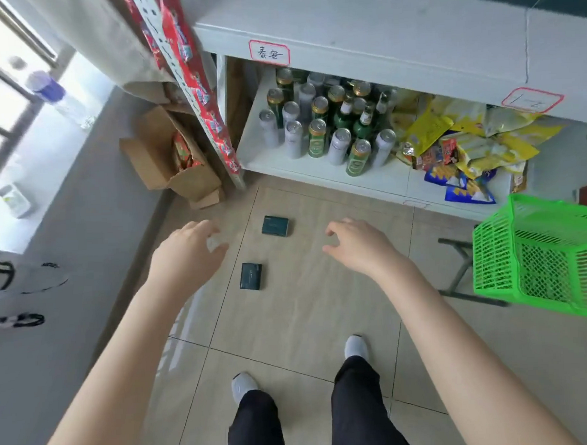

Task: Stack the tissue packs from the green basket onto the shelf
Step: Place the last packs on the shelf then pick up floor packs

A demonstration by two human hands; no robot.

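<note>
Head view, looking down on a tiled floor point(305, 289) in front of a white shelf point(361, 27). Two dark teal tissue packs lie flat on the floor, apart from each other and touched by neither hand.

The farther tissue pack point(275, 226) lies in the gap between the two sets of fingertips, somewhat nearer the left hand point(185, 250). Its long axis runs side to side, roughly parallel to the shelf front, with the right end tipped slightly toward the viewer.

The nearer tissue pack point(251, 276) lies just to the right of the left wrist. Its long axis points away from the viewer toward the shelf, so the two packs sit roughly at right angles.

Left hand: back uppermost, fingers loosely curled downward, nothing seen in them. Right hand point(360, 246): fingers spread and slightly bent, holding nothing.

The green basket point(495, 264) stands to the right on a dark metal frame point(456, 275), well apart from both packs. The lowest shelf board carries upright drink cans point(317, 137) and snack bags point(450, 138). An open cardboard box point(161, 160) sits on the floor at left.
</note>
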